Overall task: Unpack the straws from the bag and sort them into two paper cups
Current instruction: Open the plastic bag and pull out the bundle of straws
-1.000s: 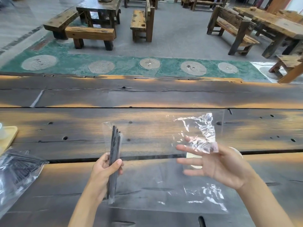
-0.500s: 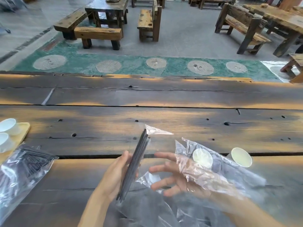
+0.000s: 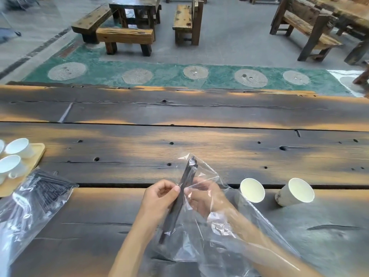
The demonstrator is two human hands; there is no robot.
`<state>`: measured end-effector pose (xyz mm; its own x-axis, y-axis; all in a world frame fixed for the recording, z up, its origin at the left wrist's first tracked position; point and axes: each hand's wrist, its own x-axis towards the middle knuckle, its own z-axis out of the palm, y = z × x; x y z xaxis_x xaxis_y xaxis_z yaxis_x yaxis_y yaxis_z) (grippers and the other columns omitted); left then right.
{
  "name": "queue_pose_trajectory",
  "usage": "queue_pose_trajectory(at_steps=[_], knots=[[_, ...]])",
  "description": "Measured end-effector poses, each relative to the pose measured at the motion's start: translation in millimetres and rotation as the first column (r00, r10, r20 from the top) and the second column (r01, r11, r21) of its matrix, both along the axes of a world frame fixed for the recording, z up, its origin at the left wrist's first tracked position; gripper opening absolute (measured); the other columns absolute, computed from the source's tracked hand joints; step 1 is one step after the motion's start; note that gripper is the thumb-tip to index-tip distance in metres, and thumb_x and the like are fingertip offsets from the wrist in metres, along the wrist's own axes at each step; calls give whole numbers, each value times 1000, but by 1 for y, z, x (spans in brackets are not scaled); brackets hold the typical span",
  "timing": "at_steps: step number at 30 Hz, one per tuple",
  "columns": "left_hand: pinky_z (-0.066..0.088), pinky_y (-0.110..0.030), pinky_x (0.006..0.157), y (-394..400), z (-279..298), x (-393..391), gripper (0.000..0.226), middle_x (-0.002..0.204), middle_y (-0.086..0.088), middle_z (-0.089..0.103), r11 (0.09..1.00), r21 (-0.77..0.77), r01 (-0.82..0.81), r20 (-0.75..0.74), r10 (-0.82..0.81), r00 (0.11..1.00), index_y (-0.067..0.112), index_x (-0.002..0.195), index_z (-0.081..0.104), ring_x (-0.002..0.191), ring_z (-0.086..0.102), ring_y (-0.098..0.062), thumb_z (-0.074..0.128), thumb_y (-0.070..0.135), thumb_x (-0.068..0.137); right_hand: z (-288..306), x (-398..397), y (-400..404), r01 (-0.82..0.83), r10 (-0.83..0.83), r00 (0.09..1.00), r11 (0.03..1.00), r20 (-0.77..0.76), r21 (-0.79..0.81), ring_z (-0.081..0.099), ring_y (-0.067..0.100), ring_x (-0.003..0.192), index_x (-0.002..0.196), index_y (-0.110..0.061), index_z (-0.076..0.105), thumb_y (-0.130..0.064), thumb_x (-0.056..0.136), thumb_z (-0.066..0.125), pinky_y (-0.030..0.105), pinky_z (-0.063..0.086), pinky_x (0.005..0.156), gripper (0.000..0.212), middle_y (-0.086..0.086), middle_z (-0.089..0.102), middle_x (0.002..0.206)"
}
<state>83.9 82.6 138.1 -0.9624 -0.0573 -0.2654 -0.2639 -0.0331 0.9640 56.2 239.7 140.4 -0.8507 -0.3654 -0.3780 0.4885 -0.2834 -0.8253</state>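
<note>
A bundle of black straws (image 3: 180, 198) stands tilted in the middle of the view, inside a clear plastic bag (image 3: 223, 232). My left hand (image 3: 159, 198) pinches the bundle through the plastic from the left. My right hand (image 3: 203, 195) is inside the bag, its fingers touching the bundle from the right; the bag drapes over that forearm. Two white paper cups stand on the dark wooden table (image 3: 179, 144) to the right: the nearer cup (image 3: 252, 189) and the farther cup (image 3: 295, 191).
A second clear bag with several black straws (image 3: 38, 198) lies at the left edge. Behind it a wooden tray (image 3: 37, 154) carries white teacups (image 3: 17, 147). Benches and tables stand on the floor beyond the table's far edge.
My right hand has gone into the bag and closed onto the straw bundle. The bag, earlier held up and spread, now hangs over my right arm. The view has shifted left, showing both cups.
</note>
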Motion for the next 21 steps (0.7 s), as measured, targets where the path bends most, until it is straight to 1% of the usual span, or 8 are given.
queue_pose_trajectory(at_steps=[2, 6, 8, 10, 12, 14, 17, 21], knots=[[47, -20, 58, 4, 3, 0, 19, 66, 6, 69, 999, -23, 27, -6, -28, 1000, -3, 85, 65, 62, 59, -7, 71, 15, 88, 0, -2, -2, -5, 9, 999, 994, 41, -114, 55, 34, 82, 105, 3, 71, 4, 67, 81, 43, 47, 77, 39, 27, 59, 91], [44, -18, 54, 11, 9, 2, 47, 66, -1, 64, 998, -64, 22, -25, -24, 999, -4, 81, 65, 57, 54, -4, 78, 40, 70, 2, -8, -4, 36, -20, 990, 993, 142, -116, 60, 21, 52, 85, -2, 66, -2, 48, 88, 31, 52, 52, 43, 12, 59, 62], [44, -18, 52, 10, 8, 2, 39, 63, -2, 61, 999, -51, 3, -44, -5, 999, -3, 80, 65, 55, 51, -7, 77, 33, 77, -1, -13, -4, 19, -16, 990, 1000, 139, -21, 59, 25, 63, 79, -5, 68, -15, 43, 97, 36, 51, 63, 48, 13, 60, 69], [44, -20, 54, 7, 4, 0, 25, 60, -3, 58, 999, 9, -49, -52, 49, 997, -2, 81, 64, 55, 50, -12, 73, 21, 86, 1, -13, 2, 7, -30, 988, 988, 151, 153, 58, 26, 68, 83, -4, 65, -12, 68, 87, 35, 52, 67, 28, 12, 61, 72], [45, -23, 55, 1, -3, -2, 21, 59, -3, 58, 990, 103, -93, -39, 97, 995, -1, 82, 62, 55, 50, -13, 69, 17, 89, -6, -12, 11, -25, 2, 980, 993, 198, 112, 58, 24, 63, 92, -3, 64, -5, 82, 75, 34, 54, 61, 15, 11, 62, 72], [43, -25, 53, -1, -9, -5, 18, 59, -1, 56, 979, 165, -118, -26, 124, 992, 1, 80, 59, 53, 49, -14, 65, 14, 91, -8, -9, 17, -77, 76, 981, 997, 176, -4, 53, 16, 48, 88, -5, 67, -12, 81, 78, 27, 49, 44, 15, 10, 58, 66], [43, -23, 51, -1, -18, -6, 16, 59, -3, 53, 962, 207, -179, 5, 181, 983, 3, 80, 56, 54, 48, -16, 59, 7, 95, -15, -9, 21, -205, 201, 979, 964, 36, 172, 54, 17, 49, 76, -16, 75, -40, 79, 80, 23, 46, 45, 25, 14, 59, 66], [44, -21, 49, -1, -24, -8, 17, 61, -4, 59, 936, 238, -260, 57, 254, 966, 5, 80, 60, 55, 49, -18, 56, 6, 97, -28, -10, 22, -152, 138, 988, 947, 68, 282, 52, 19, 49, 82, -13, 77, -54, 72, 80, 21, 41, 42, 43, 28, 60, 81]])
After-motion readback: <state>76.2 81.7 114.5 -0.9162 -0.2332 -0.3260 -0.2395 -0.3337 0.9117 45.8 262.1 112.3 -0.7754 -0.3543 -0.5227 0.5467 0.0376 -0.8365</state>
